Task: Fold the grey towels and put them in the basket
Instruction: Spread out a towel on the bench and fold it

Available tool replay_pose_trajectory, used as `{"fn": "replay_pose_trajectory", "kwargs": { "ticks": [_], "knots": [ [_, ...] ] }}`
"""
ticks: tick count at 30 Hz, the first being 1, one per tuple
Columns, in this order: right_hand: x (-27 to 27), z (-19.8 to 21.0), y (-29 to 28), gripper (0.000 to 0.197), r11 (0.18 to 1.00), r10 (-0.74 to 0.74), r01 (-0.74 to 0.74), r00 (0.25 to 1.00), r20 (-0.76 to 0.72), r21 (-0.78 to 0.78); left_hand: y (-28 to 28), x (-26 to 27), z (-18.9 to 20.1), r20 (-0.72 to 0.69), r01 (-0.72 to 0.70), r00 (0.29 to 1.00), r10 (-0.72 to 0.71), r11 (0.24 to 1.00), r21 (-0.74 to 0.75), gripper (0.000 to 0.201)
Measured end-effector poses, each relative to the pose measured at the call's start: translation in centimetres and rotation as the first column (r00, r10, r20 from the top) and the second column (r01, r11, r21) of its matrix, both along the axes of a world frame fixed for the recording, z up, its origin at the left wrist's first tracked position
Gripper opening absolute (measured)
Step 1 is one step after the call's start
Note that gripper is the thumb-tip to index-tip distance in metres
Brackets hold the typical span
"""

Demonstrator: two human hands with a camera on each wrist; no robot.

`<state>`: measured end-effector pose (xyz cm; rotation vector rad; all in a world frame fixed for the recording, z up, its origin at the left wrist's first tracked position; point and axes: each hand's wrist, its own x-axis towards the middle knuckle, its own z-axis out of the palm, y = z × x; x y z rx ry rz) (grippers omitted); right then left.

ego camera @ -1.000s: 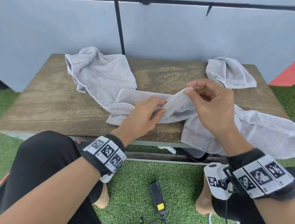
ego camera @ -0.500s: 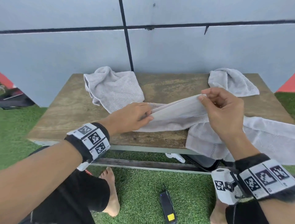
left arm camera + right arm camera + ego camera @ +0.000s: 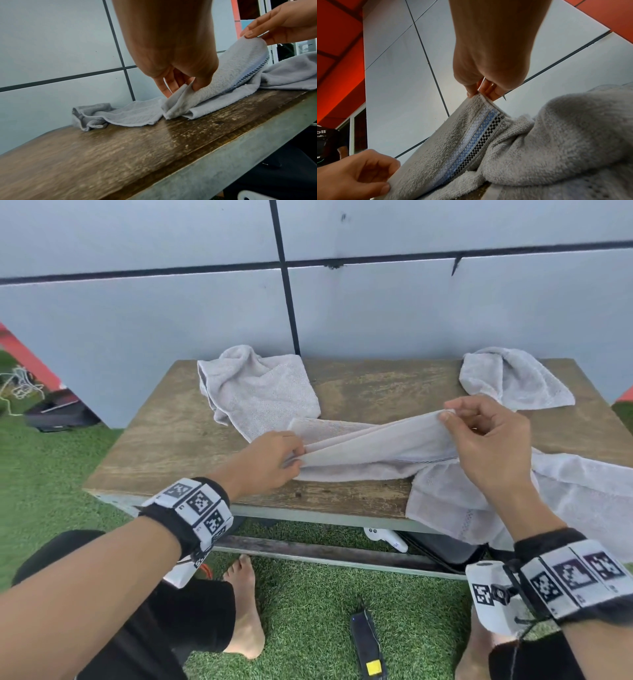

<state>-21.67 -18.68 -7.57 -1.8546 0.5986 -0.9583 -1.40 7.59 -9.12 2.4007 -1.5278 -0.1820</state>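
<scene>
We are sitting at the near edge of a wooden bench point(image 3: 164, 446), holding one grey towel point(image 3: 370, 446) stretched between our hands. Our left hand point(image 3: 270, 460) is pinching the towel's left end between thumb and fingertips, low over the boards near the front edge. Our right hand point(image 3: 493, 446) is pinching the other end between thumb and forefinger and lifting it above the bench; its other fingers are curling loosely. The stretch between is sagging in a long fold, and its lower layers are lying on the wood. In the right wrist view a woven band of white, blue and black checks is running along that towel.

The left part of the bench top is lying bare, from the left edge to our left hand. A crumpled second towel point(image 3: 260, 392) is lying at the back edge, left of the middle, its near corner just beside the one we are holding. A third towel point(image 3: 510, 381) is bunching up at the back right corner. A fourth towel point(image 3: 582, 501) is draping over the front edge at the right, under our right wrist.

On the green turf point(image 3: 308, 594) below, a black device point(image 3: 368, 645) with a yellow label is lying between our bare feet. Whether the dark thing under the bench is a basket we cannot tell.
</scene>
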Motion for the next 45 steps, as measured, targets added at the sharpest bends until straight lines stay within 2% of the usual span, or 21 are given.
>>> {"fn": "replay_pose_trajectory", "kwargs": {
  "ticks": [5, 13, 22, 29, 35, 42, 45],
  "knots": [
    [-0.5, -0.3, -0.9, 0.01, 1.0, -0.014, 0.014, 1.0, -0.014, 0.025, 1.1, 0.4, 0.3, -0.018, -0.073, 0.997, 0.072, 0.996, -0.06, 0.005],
    [-0.9, -0.3, -1.2, 0.011, 0.998, -0.015, 0.015, 1.0, -0.005, 0.058, 1.1, 0.0, 0.0, -0.012, -0.053, 0.999, 0.052, 0.992, -0.116, 0.004],
    [-0.8, -0.4, -1.4, 0.011, 0.998, -0.016, 0.017, 1.0, -0.012, 0.061, 2.3, 0.5, -1.5, 0.034, -0.059, 0.998, 0.055, 0.991, 0.12, 0.011],
    [-0.6, -0.5, -1.4, 0.013, 0.998, -0.016, 0.017, 1.0, -0.018, 0.052, 2.8, 0.7, -1.3, -0.002, -0.124, 0.992, 0.124, 0.991, -0.048, 0.01],
    [-0.1, -0.5, -1.6, 0.011, 0.998, -0.008, 0.009, 1.0, -0.005, 0.067, 3.5, 0.9, -0.1, 0.038, -0.119, 0.991, 0.127, 0.979, -0.164, 0.01],
    [-0.8, 0.4, -1.2, 0.01, 0.998, -0.036, 0.035, 0.999, 0.007, 0.061, 4.6, 0.6, 2.5, 0.014, -0.114, 0.993, 0.119, 0.973, -0.201, 0.012],
    [-1.3, 1.2, -1.0, 0.007, 0.997, -0.037, 0.037, 0.999, -0.007, 0.066, 4.5, 1.1, 4.9, 0.021, -0.104, 0.994, 0.11, 0.978, -0.182, 0.003]
  ]
}}
